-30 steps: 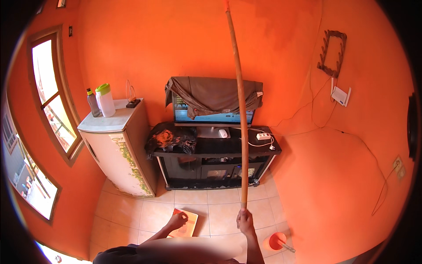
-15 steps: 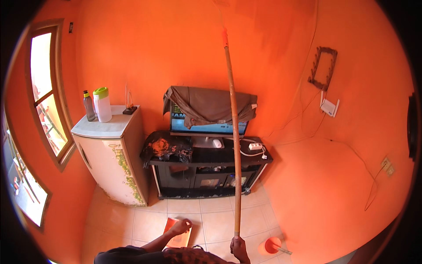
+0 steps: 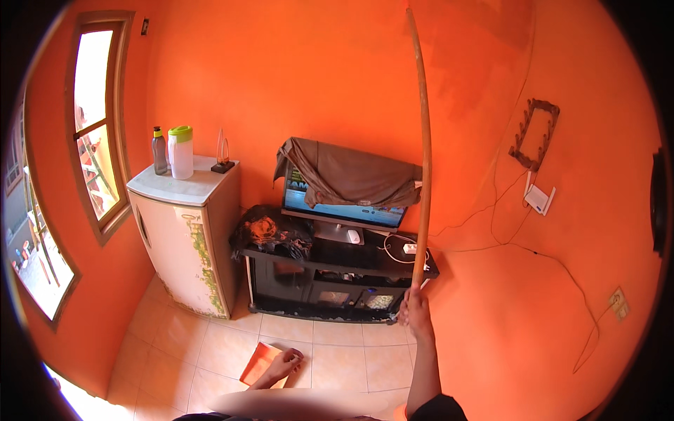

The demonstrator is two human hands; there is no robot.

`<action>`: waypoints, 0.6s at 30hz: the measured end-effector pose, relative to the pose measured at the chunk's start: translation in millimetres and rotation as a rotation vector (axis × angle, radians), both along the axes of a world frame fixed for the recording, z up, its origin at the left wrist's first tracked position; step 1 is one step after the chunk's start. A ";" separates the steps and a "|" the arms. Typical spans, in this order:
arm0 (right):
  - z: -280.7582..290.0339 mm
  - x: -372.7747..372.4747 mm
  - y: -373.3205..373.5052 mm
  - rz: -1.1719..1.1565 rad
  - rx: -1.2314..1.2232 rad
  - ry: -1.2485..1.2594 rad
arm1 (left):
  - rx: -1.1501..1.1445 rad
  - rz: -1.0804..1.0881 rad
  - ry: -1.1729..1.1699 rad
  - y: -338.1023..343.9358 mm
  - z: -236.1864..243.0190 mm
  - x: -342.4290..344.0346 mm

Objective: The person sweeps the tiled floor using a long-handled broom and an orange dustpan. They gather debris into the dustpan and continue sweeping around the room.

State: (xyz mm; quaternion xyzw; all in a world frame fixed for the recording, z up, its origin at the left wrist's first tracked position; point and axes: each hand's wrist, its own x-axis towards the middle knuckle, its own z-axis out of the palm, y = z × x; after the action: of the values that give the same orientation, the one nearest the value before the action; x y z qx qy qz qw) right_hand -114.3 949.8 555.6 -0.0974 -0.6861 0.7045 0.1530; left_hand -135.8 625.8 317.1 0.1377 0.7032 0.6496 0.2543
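My right hand (image 3: pixel 415 311) grips the lower end of a long wooden pole (image 3: pixel 423 154) that rises almost straight up along the orange wall, its top near the upper edge of the view. My left hand (image 3: pixel 284 363) hangs low over the tiled floor with its fingers loosely spread, just above an orange flat piece (image 3: pixel 257 361) lying on the tiles; whether it touches that piece I cannot tell. The pole passes in front of the right end of a television (image 3: pixel 342 208) draped with a brown cloth (image 3: pixel 347 172).
A black TV stand (image 3: pixel 337 281) holds a dark bundle (image 3: pixel 270 231) and a white power strip (image 3: pixel 410 248). A small white fridge (image 3: pixel 184 238) at left carries a bottle and a green-lidded jug (image 3: pixel 182 151). A window (image 3: pixel 95 140) is at far left; cables and a wooden rack (image 3: pixel 532 133) hang at right.
The view has swung so the furniture sits lower and further left. My right hand has risen higher into view with the pole; the orange cup on the floor is out of view.
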 end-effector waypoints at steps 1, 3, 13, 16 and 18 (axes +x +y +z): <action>10.2 -7.5 9.3 0.013 -0.009 0.002 | 0.003 0.012 -0.001 4.7 -0.7 6.1; 23.9 -17.7 27.0 0.038 -0.029 0.001 | 0.068 0.032 0.012 17.1 -10.0 17.6; -70.1 22.3 74.9 0.007 -0.011 -0.023 | 0.155 0.009 -0.026 98.9 15.4 50.8; -119.4 61.6 65.9 0.021 -0.019 -0.082 | 0.036 -0.098 -0.007 113.7 25.7 52.8; -147.2 91.5 52.0 0.019 -0.034 -0.131 | 0.050 -0.162 0.024 119.9 16.5 49.9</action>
State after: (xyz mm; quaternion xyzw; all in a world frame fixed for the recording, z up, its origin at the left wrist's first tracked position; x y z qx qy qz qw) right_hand -22.7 1001.8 408.4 -0.1392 -0.6836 0.7096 0.0992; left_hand -85.9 745.7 333.6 0.2083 0.6762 0.6427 0.2938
